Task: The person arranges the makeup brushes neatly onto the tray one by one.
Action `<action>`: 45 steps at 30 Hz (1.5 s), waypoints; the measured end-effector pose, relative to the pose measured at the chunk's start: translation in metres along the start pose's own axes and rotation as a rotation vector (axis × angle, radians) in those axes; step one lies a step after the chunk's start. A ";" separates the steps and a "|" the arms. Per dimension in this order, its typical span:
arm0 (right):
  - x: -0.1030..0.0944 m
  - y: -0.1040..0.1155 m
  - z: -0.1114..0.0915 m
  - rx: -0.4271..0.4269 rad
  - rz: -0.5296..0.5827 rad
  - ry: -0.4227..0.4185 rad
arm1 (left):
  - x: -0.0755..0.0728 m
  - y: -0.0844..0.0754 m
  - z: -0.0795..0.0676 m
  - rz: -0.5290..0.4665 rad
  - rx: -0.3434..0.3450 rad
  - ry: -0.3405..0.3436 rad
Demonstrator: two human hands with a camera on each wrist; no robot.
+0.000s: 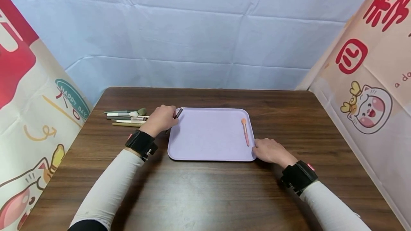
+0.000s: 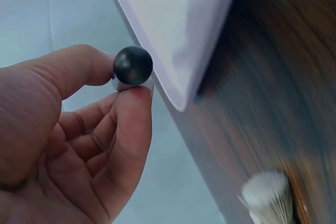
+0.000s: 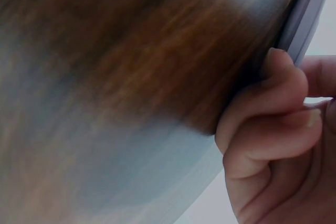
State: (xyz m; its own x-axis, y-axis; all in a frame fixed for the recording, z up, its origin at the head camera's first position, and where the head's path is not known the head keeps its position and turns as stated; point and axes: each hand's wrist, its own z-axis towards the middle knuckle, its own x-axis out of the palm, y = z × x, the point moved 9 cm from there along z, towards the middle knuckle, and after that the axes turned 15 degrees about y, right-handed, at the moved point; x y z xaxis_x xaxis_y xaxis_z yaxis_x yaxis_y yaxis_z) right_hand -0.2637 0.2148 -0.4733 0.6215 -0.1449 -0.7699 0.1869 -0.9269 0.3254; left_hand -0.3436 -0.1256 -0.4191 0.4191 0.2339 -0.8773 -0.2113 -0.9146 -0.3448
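Note:
My left hand (image 1: 160, 118) pinches a dark, slim makeup brush (image 1: 178, 113) between thumb and fingertips, over the left edge of the lilac tray (image 1: 208, 134). The left wrist view shows the rounded black end of that brush (image 2: 133, 65); its other end is mostly hidden by the hand. At the tray's near right corner, my right hand (image 1: 270, 150) grips the rim. In the right wrist view its curled fingers (image 3: 262, 98) are at the tray's edge (image 3: 304, 22). A small pink brush with an orange head (image 1: 245, 132) lies inside the tray, near its right side.
Several makeup brushes (image 1: 126, 118) lie side by side on the brown wooden table (image 1: 199, 191), left of the tray. A pale brush head (image 2: 266, 198) shows low in the left wrist view. A light blue cloth (image 1: 192, 38) hangs behind the table, printed sheets at both sides.

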 end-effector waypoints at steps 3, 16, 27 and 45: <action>0.001 -0.001 0.000 0.004 0.003 0.001 | 0.003 -0.006 0.004 -0.010 0.001 0.007; 0.001 -0.002 0.001 0.005 -0.001 0.005 | 0.011 -0.035 0.018 -0.048 0.010 0.021; 0.000 -0.001 0.001 0.011 -0.001 0.006 | 0.017 -0.063 0.027 0.018 0.052 -0.002; 0.001 -0.003 0.002 0.017 0.002 0.002 | 0.035 -0.105 0.039 0.019 0.065 -0.009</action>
State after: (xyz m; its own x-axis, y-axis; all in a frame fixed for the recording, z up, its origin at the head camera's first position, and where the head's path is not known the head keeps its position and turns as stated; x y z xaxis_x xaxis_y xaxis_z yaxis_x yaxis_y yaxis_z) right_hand -0.2651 0.2165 -0.4764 0.6236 -0.1460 -0.7680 0.1724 -0.9325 0.3172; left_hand -0.3408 -0.0088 -0.4268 0.4063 0.2195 -0.8870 -0.2761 -0.8958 -0.3482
